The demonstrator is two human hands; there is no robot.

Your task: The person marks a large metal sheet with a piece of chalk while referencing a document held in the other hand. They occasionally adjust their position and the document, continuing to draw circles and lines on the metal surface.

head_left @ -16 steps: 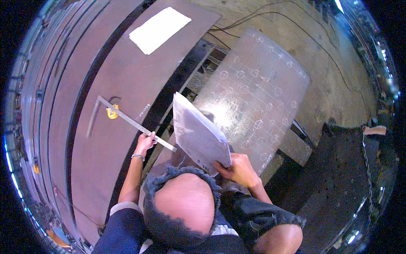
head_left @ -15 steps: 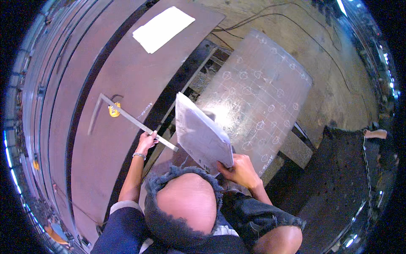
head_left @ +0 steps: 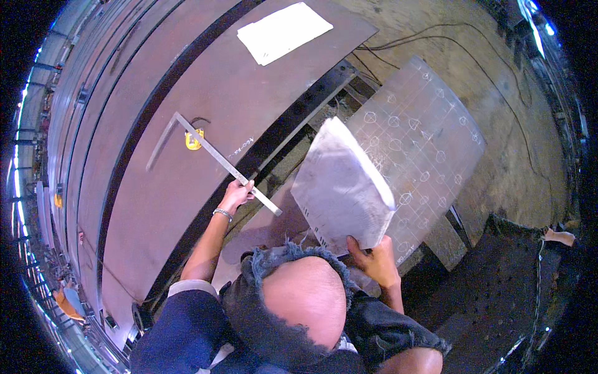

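Observation:
My left hand (head_left: 237, 196) grips the long arm of an L-shaped metal square (head_left: 218, 158) near its end. The square slants over the edge of a large brown steel plate (head_left: 237, 87), crossing beside a yellow tape measure (head_left: 194, 141). My right hand (head_left: 378, 260) is closed on the lower corner of a stack of papers (head_left: 342, 187), thumb on top. The stack is held tilted over my knee and hides part of a grey metal plate (head_left: 458, 146) marked with chalk lines and circles.
White sheets (head_left: 285, 32) lie at the brown plate's far end. Dark cables (head_left: 436, 37) run across the floor beyond. Steel bars and a gap (head_left: 274, 165) separate the two plates. A dark perforated panel (head_left: 498, 293) and a chain are at the right.
My view has swung, so the scene sits further right. The paper stack has turned and tipped to show more of its face. Both hands keep their holds.

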